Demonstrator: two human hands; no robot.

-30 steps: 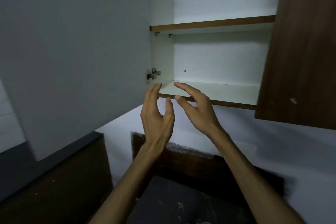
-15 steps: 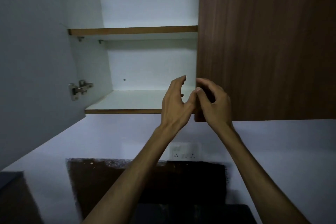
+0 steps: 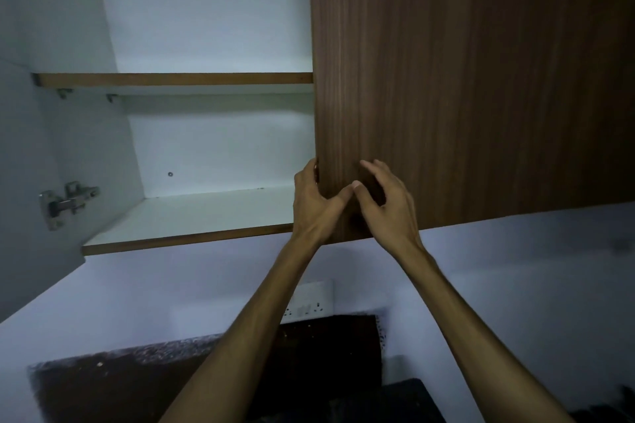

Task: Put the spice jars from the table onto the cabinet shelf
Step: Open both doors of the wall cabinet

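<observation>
No spice jar is in view. The wall cabinet stands half open, showing a white lower shelf [image 3: 206, 213] and an upper shelf [image 3: 171, 78], both bare. The brown wooden right door [image 3: 464, 79] is closed. My left hand [image 3: 316, 206] is raised at that door's lower left edge, fingers hooked round the edge and thumb on its front. Just to the right, my right hand [image 3: 388, 206] hovers in front of the door with loosely curled fingers and holds nothing.
The left cabinet door [image 3: 34, 148] is swung open, its metal hinge [image 3: 65, 203] showing. Below the cabinet is a pale wall with a socket plate [image 3: 309, 302] and a dark panel [image 3: 137, 381].
Both hands moved right from the lower shelf's front edge to the closed brown door. My left hand's fingers came round the door's edge. The view swung right and up.
</observation>
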